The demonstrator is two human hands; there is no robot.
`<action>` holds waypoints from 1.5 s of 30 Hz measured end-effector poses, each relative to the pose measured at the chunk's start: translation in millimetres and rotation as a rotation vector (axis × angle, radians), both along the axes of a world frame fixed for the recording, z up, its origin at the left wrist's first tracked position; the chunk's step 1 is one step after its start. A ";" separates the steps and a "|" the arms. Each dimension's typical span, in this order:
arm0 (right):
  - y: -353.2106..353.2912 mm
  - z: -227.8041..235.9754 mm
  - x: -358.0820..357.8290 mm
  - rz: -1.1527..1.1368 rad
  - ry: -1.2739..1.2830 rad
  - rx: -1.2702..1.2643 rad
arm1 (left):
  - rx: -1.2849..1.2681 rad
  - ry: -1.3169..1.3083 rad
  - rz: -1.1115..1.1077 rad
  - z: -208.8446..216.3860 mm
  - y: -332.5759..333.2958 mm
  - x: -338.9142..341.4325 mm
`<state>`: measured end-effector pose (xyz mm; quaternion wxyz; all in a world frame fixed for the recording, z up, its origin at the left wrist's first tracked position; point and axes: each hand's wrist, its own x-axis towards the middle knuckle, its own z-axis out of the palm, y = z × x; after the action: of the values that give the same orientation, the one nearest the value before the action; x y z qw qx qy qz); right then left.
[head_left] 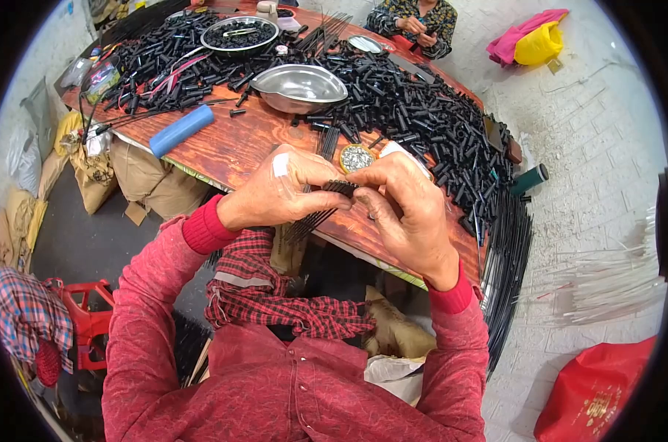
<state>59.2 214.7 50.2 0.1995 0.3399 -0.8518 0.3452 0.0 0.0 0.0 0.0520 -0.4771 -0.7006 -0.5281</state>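
Note:
My left hand [278, 190] is closed around a flat row of thin black rods [310, 225], which slants down toward the table's near edge. A white patch sticks to the back of this hand. The fingers of my right hand [411, 214] come together at the upper ends of the rods; whatever small thing is between them is hidden. Just beyond my hands is a small round tub of tiny silvery pieces [357, 158], with a white dish [401, 156] beside it, partly covered by my right hand. More black rods [326, 141] lie on the table behind my left hand.
Heaps of short black tubes [422, 110] cover much of the reddish wooden table [234, 144]. A metal bowl [298, 87], a basin of black parts [239, 33] and a blue roll [181, 130] sit there. Another person [415, 26] works across the table. A red stool [91, 317] stands left.

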 end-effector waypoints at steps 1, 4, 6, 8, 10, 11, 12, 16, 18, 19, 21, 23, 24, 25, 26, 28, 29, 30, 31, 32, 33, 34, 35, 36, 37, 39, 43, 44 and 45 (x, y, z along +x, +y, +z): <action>-1.3 -1.3 -0.7 0.003 0.031 -0.011 | -0.010 -0.014 0.002 -0.3 -0.8 0.0; -3.9 -1.6 -2.2 0.018 0.021 -0.041 | -0.026 -0.023 -0.001 0.7 -1.8 -0.5; -4.8 -1.0 -3.4 0.034 -0.020 -0.060 | -0.033 -0.019 -0.005 2.1 -2.5 -0.8; -5.6 -0.8 -4.3 0.042 0.029 -0.039 | -0.044 -0.036 -0.018 3.4 -3.2 -0.8; -9.1 0.0 -2.8 0.027 0.067 -0.012 | -0.052 -0.039 -0.038 4.3 -4.2 -2.3; -10.5 0.0 -1.9 0.010 0.106 0.017 | -0.057 -0.041 -0.059 4.6 -4.6 -2.7; -11.2 -0.7 -1.5 0.012 0.105 0.016 | -0.058 -0.042 -0.057 5.1 -4.9 -2.3; -10.2 -3.3 -3.9 0.009 0.116 0.042 | -0.030 -0.019 -0.082 1.2 -5.1 -5.2; -10.2 -3.5 -5.3 0.024 0.133 0.058 | -0.007 0.021 -0.112 -1.8 -6.0 -8.7; -10.9 -3.0 -5.4 0.019 0.140 0.062 | -0.009 0.024 -0.120 -2.8 -7.2 -10.1; -12.7 -2.2 -5.0 0.014 0.147 0.068 | -0.011 0.028 -0.128 -3.6 -8.7 -11.3; -15.0 -1.6 -3.8 -0.014 0.171 0.088 | -0.020 0.050 -0.107 -3.2 -9.3 -12.4; -15.8 -1.0 -2.1 -0.013 0.170 0.088 | -0.020 0.049 -0.107 -3.6 -9.0 -12.7; -16.4 0.0 -0.2 -0.033 0.176 0.103 | -0.009 0.047 -0.118 -4.0 -8.3 -13.4; -16.9 0.4 0.7 -0.053 0.181 0.117 | 0.001 0.045 -0.130 -4.4 -7.9 -14.0; -16.6 -2.0 -3.5 -0.043 0.185 0.104 | -0.023 0.044 -0.119 -5.7 -8.4 -15.1; -16.6 -2.9 -5.3 -0.034 0.191 0.090 | -0.047 0.044 -0.107 -6.4 -8.3 -15.5; -17.5 -3.0 -6.1 -0.033 0.191 0.090 | -0.047 0.044 -0.106 -7.1 -8.1 -15.8; -18.7 -3.3 -6.7 -0.020 0.177 0.069 | -0.029 0.042 -0.101 -8.3 -7.4 -15.9; -19.8 -3.6 -7.3 -0.007 0.163 0.048 | -0.011 0.040 -0.095 -9.8 -7.0 -16.3; -20.9 -3.5 -7.4 -0.007 0.162 0.048 | -0.012 0.039 -0.095 -11.7 -7.1 -16.7; -21.9 -3.1 -7.4 -0.005 0.156 0.035 | 0.008 -0.007 -0.112 -13.9 -7.3 -17.2; -23.3 -2.7 -7.5 -0.003 0.149 0.022 | 0.028 -0.053 -0.130 -15.0 -7.7 -17.3; -24.9 -3.1 -7.3 -0.004 0.146 0.022 | 0.028 -0.056 -0.131 -9.9 -8.5 -14.8; -26.8 -3.8 -7.1 -0.019 0.135 0.015 | 0.006 -0.157 -0.145 0.2 -9.4 -10.5; -30.3 -4.9 -7.6 -0.035 0.123 0.008 | -0.016 -0.260 -0.160 3.0 -8.8 -8.8; -31.9 -6.9 -12.4 -0.067 0.194 0.037 | -0.009 -0.351 -0.201 -27.1 -4.0 -13.0; -31.6 -7.4 -13.3 -0.071 0.208 0.026 | -0.053 -0.401 -0.204 -36.7 -3.5 -12.9; -31.4 -7.7 -13.0 -0.074 0.207 0.025 | -0.054 -0.403 -0.207 -46.1 -2.1 -12.8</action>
<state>46.2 183.3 42.5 0.2946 0.3444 -0.8430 0.2898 -12.8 -2.1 -46.1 -0.1561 -0.4327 -0.6579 -0.5962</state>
